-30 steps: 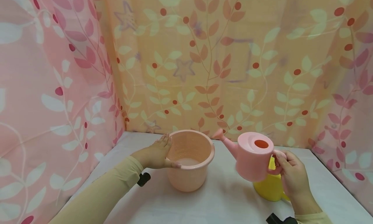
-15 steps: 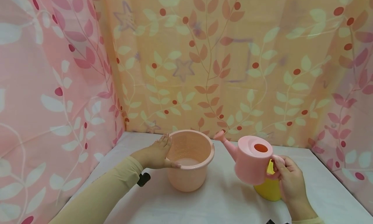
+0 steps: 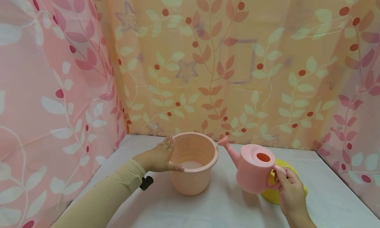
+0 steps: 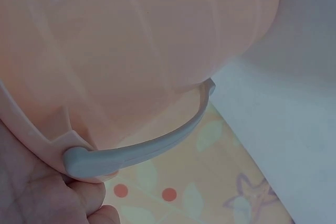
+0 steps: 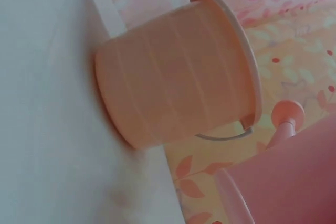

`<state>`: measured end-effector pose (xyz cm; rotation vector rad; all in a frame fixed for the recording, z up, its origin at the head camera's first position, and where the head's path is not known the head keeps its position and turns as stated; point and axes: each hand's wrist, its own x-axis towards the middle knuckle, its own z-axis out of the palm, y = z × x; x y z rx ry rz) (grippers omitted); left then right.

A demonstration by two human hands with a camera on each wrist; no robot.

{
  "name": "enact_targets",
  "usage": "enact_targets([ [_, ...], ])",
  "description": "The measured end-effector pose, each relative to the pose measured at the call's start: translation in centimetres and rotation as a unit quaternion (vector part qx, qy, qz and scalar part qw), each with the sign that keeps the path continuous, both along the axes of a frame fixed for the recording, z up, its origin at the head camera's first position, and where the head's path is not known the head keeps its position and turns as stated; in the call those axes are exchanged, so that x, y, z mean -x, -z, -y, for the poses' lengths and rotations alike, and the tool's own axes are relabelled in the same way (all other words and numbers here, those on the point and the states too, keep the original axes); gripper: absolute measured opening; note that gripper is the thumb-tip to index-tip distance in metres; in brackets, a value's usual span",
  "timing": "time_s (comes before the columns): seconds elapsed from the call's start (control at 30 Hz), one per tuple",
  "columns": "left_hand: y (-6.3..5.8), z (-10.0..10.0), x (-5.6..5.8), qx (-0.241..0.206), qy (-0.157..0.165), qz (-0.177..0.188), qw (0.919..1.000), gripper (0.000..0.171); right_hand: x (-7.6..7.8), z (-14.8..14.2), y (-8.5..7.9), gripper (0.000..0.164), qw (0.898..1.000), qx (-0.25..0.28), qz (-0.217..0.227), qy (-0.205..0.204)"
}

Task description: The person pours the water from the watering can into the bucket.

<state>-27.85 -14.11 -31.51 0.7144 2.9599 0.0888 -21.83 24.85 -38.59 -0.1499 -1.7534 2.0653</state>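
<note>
A peach plastic bucket [image 3: 191,181] stands upright on the white tabletop. My left hand [image 3: 157,157] rests on its left rim, fingers extended toward the back and thumb along the front. In the left wrist view, the bucket's grey bail handle [image 4: 152,148] hangs down its side. To the right, my right hand [image 3: 292,191] grips the handle of a pink watering can [image 3: 253,173], which appears held above the table. Its spout [image 3: 233,153] points left, the rose [image 3: 223,142] just right of the bucket's rim and apart from it. The right wrist view shows only part of the can [image 5: 294,182].
Behind the can and right hand is a yellow object [image 3: 271,196], mostly hidden, its kind unclear. The white tabletop [image 3: 219,211] ends at floral cloth walls: yellow-orange cloth [image 3: 184,89] at the back, pink cloth [image 3: 74,112] on the left.
My right hand has lowered the watering can and brought it slightly left and nearer. More of the yellow object shows behind it. The left hand and bucket have stayed in place.
</note>
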Motion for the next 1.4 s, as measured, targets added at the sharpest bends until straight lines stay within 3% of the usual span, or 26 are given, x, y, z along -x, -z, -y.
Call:
enact_targets([
  [0.07, 0.0, 0.0, 0.0, -0.001, 0.001, 0.0, 1.0, 0.118, -1.2, 1.2, -1.2, 0.035, 0.999, 0.008, 0.028, 0.016],
  [0.5, 0.1, -0.1, 0.1, 0.001, 0.004, -0.008, 1.0, 0.118, -1.6, 1.5, 0.2, 0.036, 0.992, -0.04, 0.114, 0.029],
  [0.6, 0.1, -0.1, 0.0, 0.002, 0.004, -0.007, 1.0, 0.118, -0.9, 0.9, 1.9, 0.04, 0.991, -0.053, 0.118, 0.032],
  [0.77, 0.1, -0.1, 0.0, 0.0, 0.003, -0.006, 1.0, 0.118, 1.8, -1.9, 7.7, 0.045, 0.995, -0.056, 0.079, 0.024],
  [0.83, 0.1, -0.1, 0.0, -0.002, 0.002, -0.005, 1.0, 0.118, 2.2, -2.5, 9.0, 0.047, 0.996, -0.048, 0.074, 0.016],
  [0.93, 0.1, -0.1, 0.0, -0.005, 0.002, -0.004, 1.0, 0.119, 1.5, -1.8, 8.3, 0.049, 0.993, -0.065, 0.096, 0.012],
  [1.1, 0.1, -0.1, 0.1, -0.003, 0.001, -0.003, 1.0, 0.118, -0.8, 0.6, 4.7, 0.047, 0.983, -0.094, 0.158, 0.021],
  [1.17, 0.1, -0.1, 0.1, -0.001, 0.003, -0.006, 1.0, 0.118, -1.2, 1.0, 4.3, 0.048, 0.98, -0.097, 0.175, 0.026],
  [1.27, 0.1, -0.1, 0.1, -0.002, 0.006, -0.012, 0.9999, 0.118, -0.8, 0.6, 5.3, 0.053, 0.98, -0.088, 0.179, 0.011],
  [1.4, 0.1, 0.0, 0.1, -0.001, 0.009, -0.017, 0.9998, 0.118, 0.7, -0.7, 8.5, 0.053, 0.988, -0.038, 0.148, 0.005],
])
